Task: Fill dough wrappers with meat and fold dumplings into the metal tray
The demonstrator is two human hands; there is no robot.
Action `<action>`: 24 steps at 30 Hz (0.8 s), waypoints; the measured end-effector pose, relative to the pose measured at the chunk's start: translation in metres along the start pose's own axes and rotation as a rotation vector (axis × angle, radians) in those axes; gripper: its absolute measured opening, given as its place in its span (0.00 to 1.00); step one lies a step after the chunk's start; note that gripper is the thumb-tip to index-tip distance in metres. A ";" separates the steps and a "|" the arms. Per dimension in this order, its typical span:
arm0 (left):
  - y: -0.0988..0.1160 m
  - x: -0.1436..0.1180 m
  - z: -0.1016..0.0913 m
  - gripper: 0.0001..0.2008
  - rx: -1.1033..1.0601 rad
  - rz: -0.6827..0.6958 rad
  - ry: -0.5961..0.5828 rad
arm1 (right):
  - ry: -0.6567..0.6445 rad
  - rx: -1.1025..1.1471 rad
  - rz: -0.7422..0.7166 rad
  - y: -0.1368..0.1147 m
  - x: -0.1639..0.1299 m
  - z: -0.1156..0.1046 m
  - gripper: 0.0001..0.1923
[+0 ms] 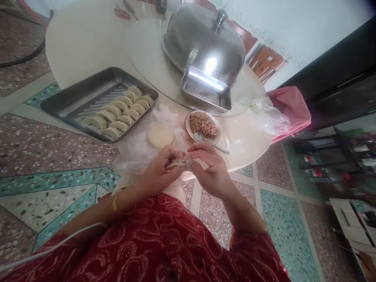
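Note:
Both of my hands pinch one pale dumpling (pixel 177 162) just above the near edge of the round white table (pixel 85 43). My left hand (pixel 160 172) cups it from the left, and my right hand (pixel 210 168) presses its edge from the right. A stack of round wrappers (pixel 160 136) lies on clear plastic right beyond my hands. To its right stands a small plate of minced filling (pixel 203 126) with a spoon (pixel 216 147) in it. A metal tray (pixel 63 105) at the left holds several folded dumplings (pixel 120 112) in rows.
A perforated metal dome cover (pixel 202 43) sits on a turntable at the back, with an empty metal tray (pixel 205 92) leaning against it. Crumpled clear plastic (pixel 266 115) and a pink cloth (pixel 290 105) lie at the right edge. Terrazzo floor surrounds the table.

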State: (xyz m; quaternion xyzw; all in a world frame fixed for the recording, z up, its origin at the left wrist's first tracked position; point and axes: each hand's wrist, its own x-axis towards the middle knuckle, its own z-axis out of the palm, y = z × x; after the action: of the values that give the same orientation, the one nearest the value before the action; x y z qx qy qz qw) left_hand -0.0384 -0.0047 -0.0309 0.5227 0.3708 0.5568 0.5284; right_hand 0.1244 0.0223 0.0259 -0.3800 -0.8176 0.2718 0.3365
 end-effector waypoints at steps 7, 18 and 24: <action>-0.002 0.001 0.000 0.11 0.035 0.044 0.034 | 0.017 -0.068 -0.110 -0.004 -0.003 0.003 0.08; 0.003 0.000 -0.005 0.02 0.167 0.175 0.022 | 0.203 0.000 -0.044 0.014 -0.023 -0.010 0.12; -0.002 -0.001 -0.004 0.04 0.169 0.176 0.030 | 0.164 -0.053 0.002 0.017 -0.033 -0.003 0.07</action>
State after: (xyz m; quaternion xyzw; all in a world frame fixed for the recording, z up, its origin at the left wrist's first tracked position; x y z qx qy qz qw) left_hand -0.0417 -0.0047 -0.0342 0.5875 0.3769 0.5754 0.4263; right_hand 0.1503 0.0064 0.0045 -0.4107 -0.7939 0.2181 0.3918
